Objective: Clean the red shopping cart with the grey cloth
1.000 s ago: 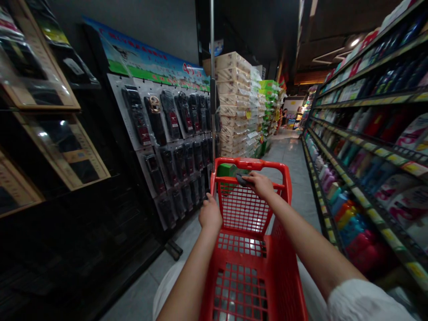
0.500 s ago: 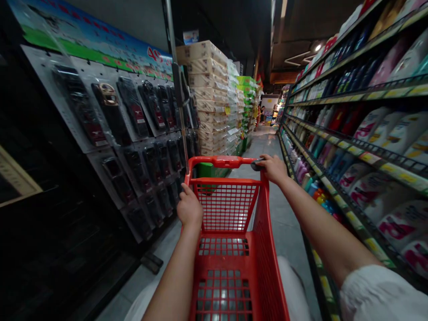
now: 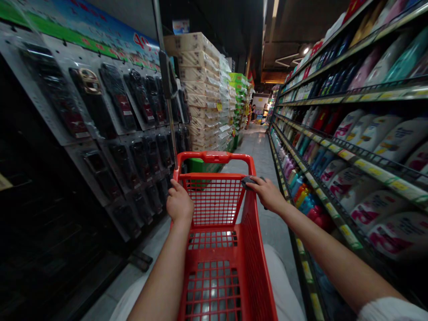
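A red plastic shopping cart (image 3: 257, 249) with a grid base and a grid back panel stands between my arms. My left hand (image 3: 179, 203) is closed round its left rim, just below the corner of the handle frame. On the upper right rim, below the curved handle bar, my right hand (image 3: 267, 191) presses a dark grey cloth (image 3: 248, 182) against the plastic. Part of the cloth hangs below the fingers. The inside of the cart holds nothing that I can see.
Packaged belts (image 3: 117, 96) hang on a rack at the left, beside a metal pole (image 3: 172, 133). Stacked tissue packs (image 3: 197, 89) stand beyond it. Shelves of bottles (image 3: 354, 178) line the right. A grey floor aisle (image 3: 256, 147) runs ahead, with people far off.
My right hand and the cloth have slid from the handle's corner down along the right rim. My left hand keeps its hold. The view has shifted slightly right.
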Tool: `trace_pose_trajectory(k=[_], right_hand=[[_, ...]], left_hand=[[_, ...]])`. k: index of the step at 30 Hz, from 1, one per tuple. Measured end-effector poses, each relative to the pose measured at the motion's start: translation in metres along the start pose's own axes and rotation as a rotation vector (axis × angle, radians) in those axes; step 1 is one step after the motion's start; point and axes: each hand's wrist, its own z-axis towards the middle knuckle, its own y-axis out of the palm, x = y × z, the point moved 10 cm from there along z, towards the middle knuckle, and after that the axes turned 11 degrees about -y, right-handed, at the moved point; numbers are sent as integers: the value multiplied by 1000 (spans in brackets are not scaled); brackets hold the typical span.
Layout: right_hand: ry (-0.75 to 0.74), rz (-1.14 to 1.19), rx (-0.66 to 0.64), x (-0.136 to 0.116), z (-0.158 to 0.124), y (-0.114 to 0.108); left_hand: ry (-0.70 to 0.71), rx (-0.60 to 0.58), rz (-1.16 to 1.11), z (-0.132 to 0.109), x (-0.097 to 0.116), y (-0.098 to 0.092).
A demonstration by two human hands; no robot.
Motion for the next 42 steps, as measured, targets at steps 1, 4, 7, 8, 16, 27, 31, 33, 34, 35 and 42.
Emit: trace_pose_trajectory(k=[1, 4, 7, 8, 16, 27, 31, 33, 34, 35, 42], right_hand=[[-26, -7, -17, -11, -8, 0], [-96, -32, -61, -35, -23, -1], [-99, -51, -78, -35, -19, -4], [-83, -51, -74, -30, -13, -5], [255, 81, 89, 64, 66, -33], [503, 75, -12, 97, 138, -5], [331, -30, 22, 62, 175, -9], [266, -2, 10, 46, 194, -9], [250, 18, -3, 40, 202, -8], [239, 34, -15, 35, 210, -8], [125, 61, -85, -17, 254, -9]], left_hand=[[2, 8, -1, 0, 0, -1], [-8, 23, 0, 0, -2, 0], [-10, 32, -11, 1, -3, 1], [-8, 35, -17, 1, -3, 2], [16, 37, -18, 1, -2, 3], [2, 26, -27, 0, -8, 5], [-15, -2, -37, -1, -9, 5], [-22, -16, -33, -2, -9, 6], [-24, -24, -32, -2, -9, 7], [-28, -32, -32, -2, -9, 8], [-40, -30, -43, -2, -10, 9]])
